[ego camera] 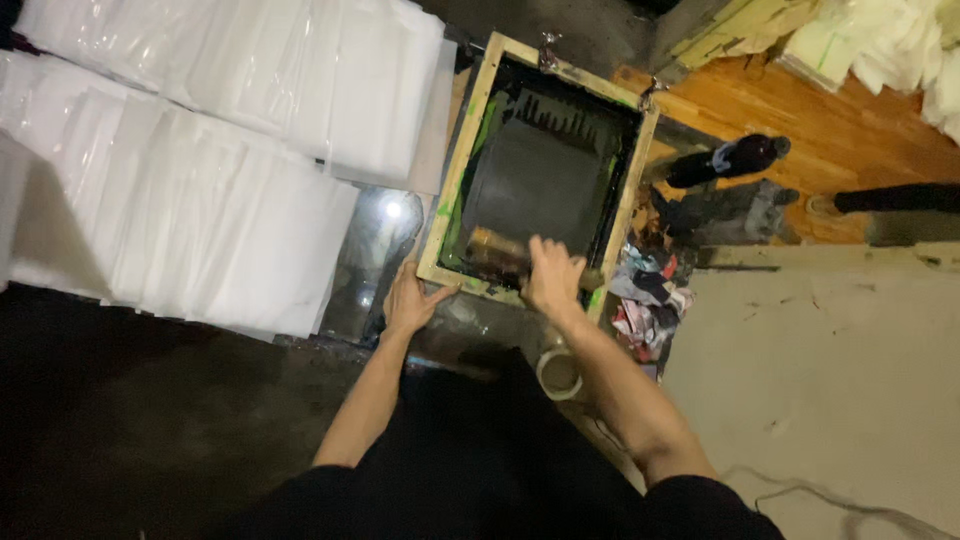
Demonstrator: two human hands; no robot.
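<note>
Squeegee (505,255), wooden and ink-stained, lies across the near end of the wood-framed printing screen (447,195), gripped from above by the closed right hand (551,275). Left hand (408,303) rests open, fingers spread, against the frame's near corner. Stacked white sheets (200,190) lie left; crumpled rags (650,295) right.

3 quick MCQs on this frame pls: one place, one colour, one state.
1. The right hand is where?
A. on the squeegee inside the wooden frame
B. on the white sheets
C. on the tape roll

2. The stacked sheets left of the frame are what colour?
A. red
B. white
C. black

3. What is the left hand doing?
A. raised in the air
B. holding a bottle
C. pressed on the frame's near corner

Answers: 1 A, fingers wrap the squeegee; 2 B, plainly white; 3 C, it lies flat against the corner.
</note>
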